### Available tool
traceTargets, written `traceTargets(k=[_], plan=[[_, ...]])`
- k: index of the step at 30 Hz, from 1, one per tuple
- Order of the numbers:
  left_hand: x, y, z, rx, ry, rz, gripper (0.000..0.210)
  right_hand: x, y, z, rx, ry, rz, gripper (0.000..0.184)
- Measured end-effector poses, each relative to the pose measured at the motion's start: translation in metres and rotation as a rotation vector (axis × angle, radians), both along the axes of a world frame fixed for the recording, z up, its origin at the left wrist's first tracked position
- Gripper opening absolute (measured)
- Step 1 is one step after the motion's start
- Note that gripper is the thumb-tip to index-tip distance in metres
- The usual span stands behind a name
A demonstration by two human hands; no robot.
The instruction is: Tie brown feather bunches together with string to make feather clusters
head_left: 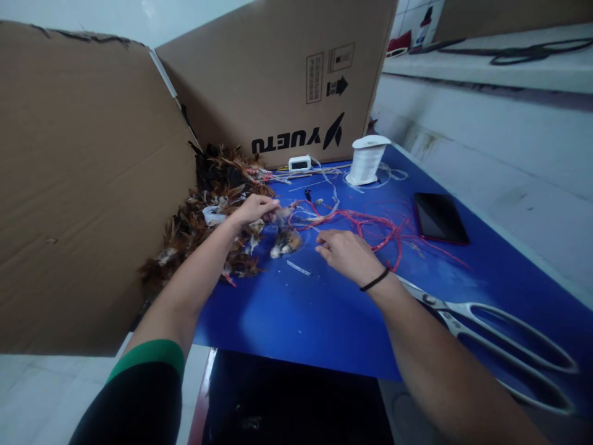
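Note:
My left hand [256, 209] is closed in a pinch at the top of a small bunch of feathers [286, 240], brown with pale fluffy ends. A thin whitish strip [315, 229] runs from near the bunch to the closed fingertips of my right hand [348, 252]. Red plastic string [386, 224] lies in loose loops behind and beside the right hand. Left of and beneath my left forearm spreads a heap of brown feathers [222, 167], with a white bundle of strip [214, 215] on it. Large scissors [447, 306] lie partly under my right forearm.
On the blue tabletop [296, 315] stand a white spool [367, 162] and a small white digital counter [299, 163]. A dark phone [440, 217] lies at the right. Cardboard panels [92, 185] rise at the left and back. A short pale scrap [299, 267] lies in front.

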State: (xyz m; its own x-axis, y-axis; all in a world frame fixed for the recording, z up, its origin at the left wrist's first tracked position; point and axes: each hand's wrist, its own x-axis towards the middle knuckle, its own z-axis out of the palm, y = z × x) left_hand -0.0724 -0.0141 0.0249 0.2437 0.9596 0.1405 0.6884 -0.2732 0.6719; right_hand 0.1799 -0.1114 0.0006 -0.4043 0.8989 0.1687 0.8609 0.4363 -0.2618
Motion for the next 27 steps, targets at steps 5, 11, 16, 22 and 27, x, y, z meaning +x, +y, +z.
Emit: traceTargets(k=[5,11,16,22,27], plan=[[-0.002,0.015,-0.008,0.118,0.211,0.009,0.021,0.002,0.0,0.0,0.01,-0.029,-0.024,0.012],[-0.015,0.037,-0.025,0.202,0.652,-0.106,0.02,0.003,0.0,0.002,0.0,-0.072,-0.037,0.013],[-0.009,0.045,-0.024,0.236,0.576,-0.038,0.011,0.004,0.001,0.003,-0.014,-0.107,-0.051,0.014],[0.015,0.03,0.003,0.035,0.074,-0.222,0.024,0.003,0.002,0.001,-0.028,-0.128,-0.068,0.014],[-0.001,0.02,0.019,-0.004,0.195,-0.361,0.034,0.003,0.002,-0.001,0.012,-0.082,-0.061,0.016]])
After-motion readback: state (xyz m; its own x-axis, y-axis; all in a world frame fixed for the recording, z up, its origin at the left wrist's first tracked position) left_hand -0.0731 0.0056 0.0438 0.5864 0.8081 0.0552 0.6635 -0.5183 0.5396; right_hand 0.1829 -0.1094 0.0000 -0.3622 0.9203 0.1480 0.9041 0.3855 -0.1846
